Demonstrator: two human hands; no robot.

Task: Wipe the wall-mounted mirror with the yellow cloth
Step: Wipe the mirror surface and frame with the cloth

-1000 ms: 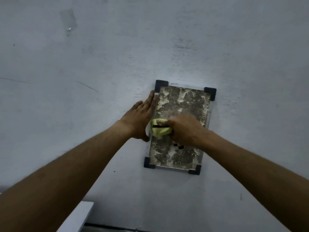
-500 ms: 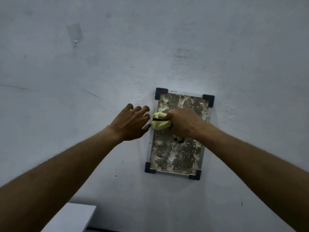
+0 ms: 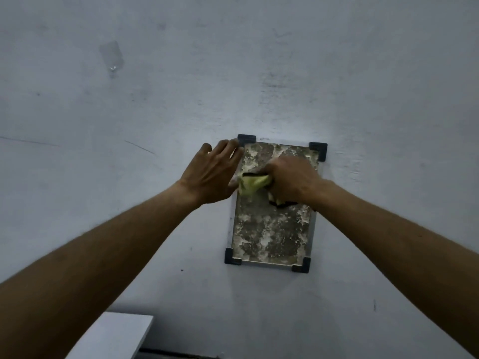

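Note:
A small rectangular mirror (image 3: 272,234) with dark corner brackets hangs on the pale wall; its glass is mottled and blotchy. My right hand (image 3: 290,180) presses a bunched yellow cloth (image 3: 252,185) with a black edge against the upper part of the glass. My left hand (image 3: 211,174) lies flat against the wall at the mirror's upper left edge, fingers spread, fingertips near the top left bracket. Most of the cloth is hidden under my right hand.
The wall (image 3: 259,60) is pale grey with scuffs and a strip of clear tape (image 3: 112,57) at the upper left. A white shelf or ledge corner (image 3: 114,338) juts out at the bottom left, below my left forearm.
My left hand came off the mirror's left edge, curled, then spread again higher by the top left bracket. My right hand with the cloth shifted up the glass.

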